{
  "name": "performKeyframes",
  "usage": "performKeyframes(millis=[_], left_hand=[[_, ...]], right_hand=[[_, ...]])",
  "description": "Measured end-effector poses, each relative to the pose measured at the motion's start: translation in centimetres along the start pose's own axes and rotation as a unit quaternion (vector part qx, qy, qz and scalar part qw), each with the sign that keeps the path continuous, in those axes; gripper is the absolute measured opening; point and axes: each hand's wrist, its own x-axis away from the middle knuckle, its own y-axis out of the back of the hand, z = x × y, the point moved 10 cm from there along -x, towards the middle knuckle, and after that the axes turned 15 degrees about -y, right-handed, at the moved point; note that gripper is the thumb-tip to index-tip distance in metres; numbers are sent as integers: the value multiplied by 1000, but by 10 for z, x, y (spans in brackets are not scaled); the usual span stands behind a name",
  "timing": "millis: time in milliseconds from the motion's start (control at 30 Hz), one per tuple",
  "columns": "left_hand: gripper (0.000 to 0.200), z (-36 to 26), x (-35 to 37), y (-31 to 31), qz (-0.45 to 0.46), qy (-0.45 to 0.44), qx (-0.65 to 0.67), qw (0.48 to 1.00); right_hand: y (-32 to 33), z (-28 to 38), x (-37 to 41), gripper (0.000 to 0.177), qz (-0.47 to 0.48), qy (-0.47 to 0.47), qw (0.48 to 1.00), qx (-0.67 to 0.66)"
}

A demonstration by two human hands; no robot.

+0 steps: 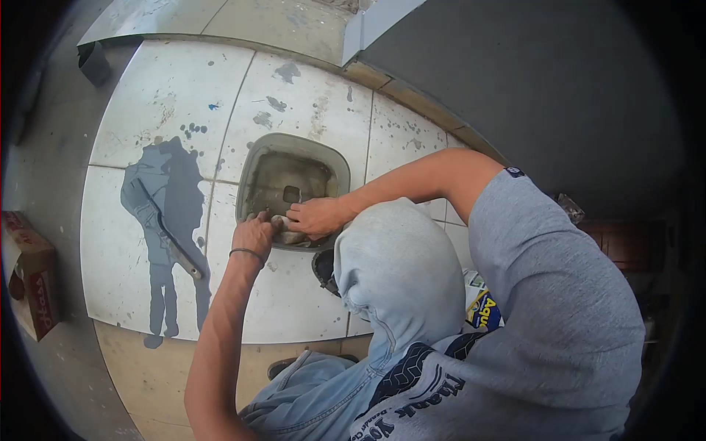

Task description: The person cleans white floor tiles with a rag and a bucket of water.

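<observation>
A square grey bucket (337, 158) of murky water stands on the white tiles. My left hand (254, 237), with a dark band at the wrist, reaches over its near left rim. Its fingers close on a pale, wet, sponge-like lump (291, 237). From the right side my right hand (320, 218) comes in over the rim, its fingers curled onto the same lump. The lump lies between both hands at the near inside wall, partly hidden by my fingers. A small squarish shape (292, 194) shows within the bucket beyond my hands.
A long dark-handled tool (170, 239) lies in a wet grey puddle (182, 184) to the left. Farther left is a red cardboard box (35, 283). My bent knee (401, 257) is close to the bucket, a dark container (323, 270) beside it. A printed bag (483, 309) sits behind my leg.
</observation>
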Motion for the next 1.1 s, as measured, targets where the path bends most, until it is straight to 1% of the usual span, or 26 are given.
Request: performKeyframes(millis=[33,67,100,167,200,233,300,333,400,500,567,600,633,667,700,733,767,800,833,867,900,933,967,1033,1067,1100], left_hand=[[25,1,-5,5,-3,35,-6,999],[21,4,-8,8,-3,68,-10,998],[21,6,-10,5,-4,78,-3,997],[16,11,-9,6,-63,144,-11,988],[12,12,-7,11,-105,148,-38,983],[12,12,-10,8,-106,153,-31,982],[8,28,-9,0,-84,253,-38,963],[7,28,-8,5,-111,259,-63,957],[9,37,-8,1,-97,291,-60,950],[13,52,-6,4,-95,328,-74,937],[13,57,3,15,-121,408,-42,904],[17,51,4,22,-186,410,-53,891],[17,51,-7,14,-188,404,-58,893],[20,53,-1,12,-252,455,-61,852],[23,53,10,8,-314,502,-63,803],[23,52,6,4,-317,501,-69,803],[26,55,17,-3,-389,525,-6,757],[31,58,27,-8,-457,542,59,703],[31,56,24,-3,-462,540,57,702],[33,54,35,-18,-530,573,159,604],[35,50,41,-38,-584,591,259,492],[40,49,38,-43,-573,593,295,483],[40,50,37,-41,-575,590,296,482],[45,51,38,-46,-525,627,314,482],[45,53,38,-46,-526,628,317,479],[47,54,39,-48,-507,644,338,462]], right_hand=[[-4,-4,0,44,-10,-16,1000,-11],[-10,-11,2,39,-9,-48,998,-35],[-11,-7,2,39,-2,-39,999,-35],[-9,-17,8,35,-24,-133,986,-98],[-3,-18,10,36,-60,-189,974,-113],[-12,-10,9,36,-52,-186,975,-112],[13,-7,14,36,-219,-207,952,-53],[12,-4,14,36,-211,-196,956,-54],[15,-7,6,37,-210,-218,952,-33],[31,-14,-5,38,-255,-155,953,-44],[39,-27,-9,39,-244,-150,957,-44],[43,-30,-12,40,-223,-135,964,-51],[43,-34,-14,41,-201,-118,971,-56],[46,-41,-16,44,-189,-121,968,-110],[48,-41,-12,44,-195,-120,967,-109],[45,-50,-9,45,-174,-156,955,-183],[42,-57,-8,46,-152,-190,936,-255],[38,-59,-10,46,-158,-187,936,-253],[32,-69,-10,47,-187,-200,903,-331],[23,-81,-8,48,-213,-212,863,-406],[25,-81,-9,48,-216,-212,864,-402],[15,-89,-10,49,-186,-252,841,-441],[5,-96,-11,49,-156,-291,814,-478],[4,-98,-13,49,-182,-276,824,-459],[4,-97,-11,49,-205,-263,832,-443],[8,-93,-7,49,-201,-262,835,-440]])
